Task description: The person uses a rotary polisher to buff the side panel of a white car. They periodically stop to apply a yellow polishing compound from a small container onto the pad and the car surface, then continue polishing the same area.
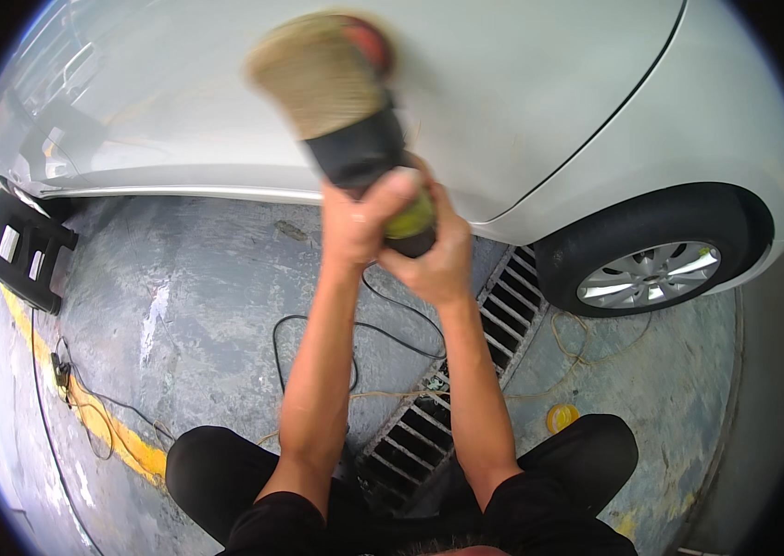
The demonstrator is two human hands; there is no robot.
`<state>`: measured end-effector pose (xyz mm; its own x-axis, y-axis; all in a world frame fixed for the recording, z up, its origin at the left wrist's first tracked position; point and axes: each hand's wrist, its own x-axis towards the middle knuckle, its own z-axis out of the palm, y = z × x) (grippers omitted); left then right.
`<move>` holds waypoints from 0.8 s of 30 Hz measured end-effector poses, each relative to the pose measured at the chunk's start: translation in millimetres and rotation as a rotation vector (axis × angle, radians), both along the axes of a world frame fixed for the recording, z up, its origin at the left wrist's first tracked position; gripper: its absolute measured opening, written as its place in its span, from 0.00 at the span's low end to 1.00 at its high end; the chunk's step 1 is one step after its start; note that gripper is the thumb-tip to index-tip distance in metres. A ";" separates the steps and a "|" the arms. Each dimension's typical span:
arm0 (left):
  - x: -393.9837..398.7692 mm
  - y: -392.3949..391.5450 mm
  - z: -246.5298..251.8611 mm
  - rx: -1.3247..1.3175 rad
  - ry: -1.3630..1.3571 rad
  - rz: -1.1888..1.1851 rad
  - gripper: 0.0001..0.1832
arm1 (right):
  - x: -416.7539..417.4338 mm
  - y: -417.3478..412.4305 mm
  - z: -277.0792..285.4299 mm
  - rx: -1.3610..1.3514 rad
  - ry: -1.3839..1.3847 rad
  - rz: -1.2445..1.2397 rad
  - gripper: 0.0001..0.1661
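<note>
Both of my hands grip a handheld power polisher or sander, held against or just off the white door panel of a car. My left hand wraps the left side of its body, thumb across the top. On the right side, my right hand closes around the dark and yellow-green rear end. A beige cover and a black band wrap the tool's front, which is blurred. Past it shows part of a round red pad. Whether the pad touches the panel is hard to tell.
A rear wheel stands at the right. Under my arms, a black cable loops over the floor beside a metal drain grate. A black plastic stool is at left, a yellow tape roll near my right knee, a cord connector leftward.
</note>
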<state>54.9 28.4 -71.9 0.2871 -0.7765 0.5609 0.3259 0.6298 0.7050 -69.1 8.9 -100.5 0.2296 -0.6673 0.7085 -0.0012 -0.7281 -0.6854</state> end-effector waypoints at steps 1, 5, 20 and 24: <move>-15.0 1.0 8.4 0.075 -0.056 0.007 0.31 | -11.4 0.1 -5.3 0.042 -0.050 0.002 0.41; -73.5 -2.1 36.3 0.177 -0.365 -0.075 0.41 | -54.4 -7.6 -43.1 0.067 -0.251 -0.045 0.38; 57.4 16.7 -5.4 0.202 -0.379 0.089 0.29 | 77.7 -4.5 -61.4 0.170 -0.252 0.202 0.49; 94.4 13.7 -22.4 0.000 -0.229 0.062 0.40 | 99.7 -3.3 -36.1 0.051 -0.136 0.141 0.47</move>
<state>149.3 42.0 -94.3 0.1990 -0.7616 0.6167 0.1183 0.6433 0.7564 30.6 5.6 -136.6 0.2276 -0.6711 0.7056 0.1934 -0.6790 -0.7082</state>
